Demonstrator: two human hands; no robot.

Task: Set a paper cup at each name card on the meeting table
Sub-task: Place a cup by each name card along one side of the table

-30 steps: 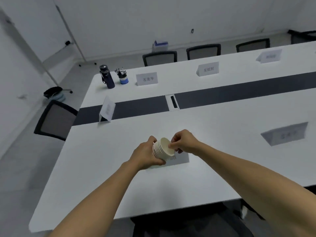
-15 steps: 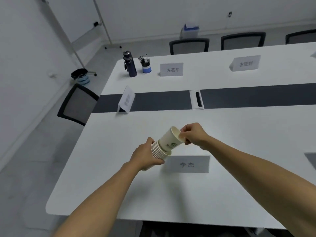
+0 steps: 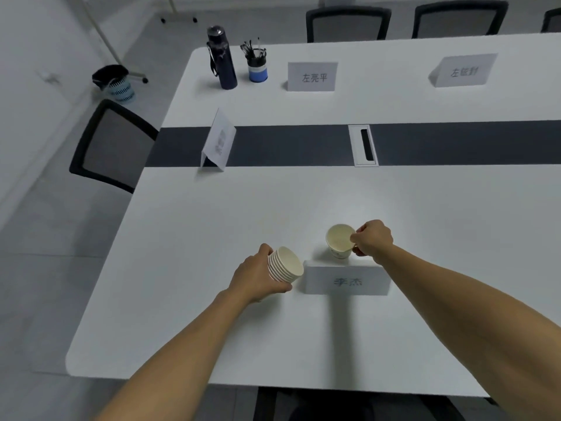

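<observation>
the right hand [image 3: 372, 240] is pinching a cup [image 3: 340, 241] upright just beyond the near name card [image 3: 347, 280], while the left hand [image 3: 258, 276] is gripping the tilted stack [image 3: 285, 265].

The nearest name card [image 3: 347, 280], by the bench's near edge, reads 李杰. At the far edge, a name card [image 3: 312, 76] reads 左亮平. The card to its right [image 3: 464, 71] begins with 左; the rest is blurred. The left-end card's [image 3: 219, 140] text is unreadable.
</observation>
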